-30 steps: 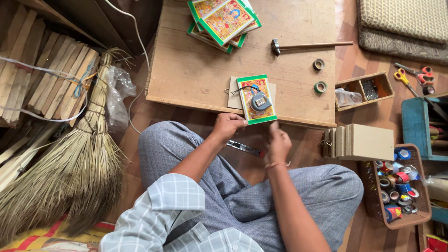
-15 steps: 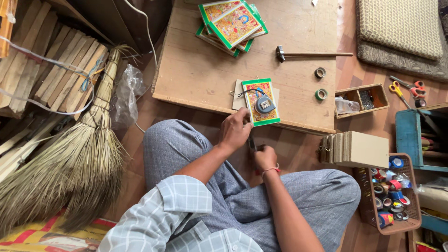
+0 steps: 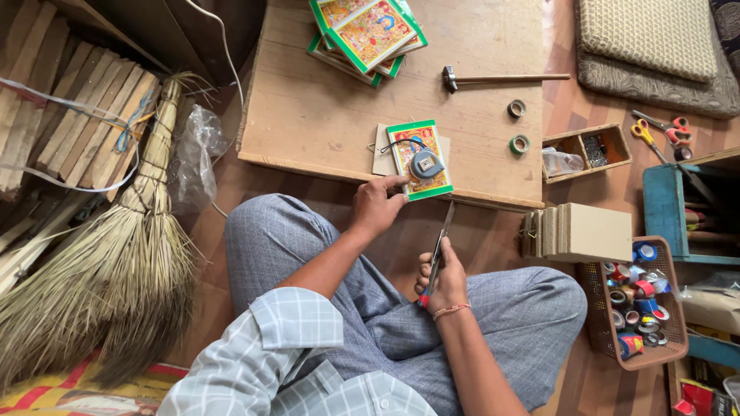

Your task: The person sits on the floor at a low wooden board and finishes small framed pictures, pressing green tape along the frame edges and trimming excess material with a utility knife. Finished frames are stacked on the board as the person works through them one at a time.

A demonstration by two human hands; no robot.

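I sit cross-legged at a low wooden table. My left hand reaches to the table's near edge, fingertips touching a small green-bordered picture that lies on a cardboard piece. A round grey tape measure and a wire loop rest on that picture. My right hand is over my lap, closed around the handle of a long thin blade that points up toward the table edge.
A stack of green-bordered pictures lies at the table's far side, with a hammer and two tape rolls. To the right are a wooden tray, scissors, cardboard stack and basket of tapes. A broom lies left.
My left hand moved from my lap up to the picture on the table edge. My right hand dropped lower with the blade now held upright. The camera view shifted slightly.
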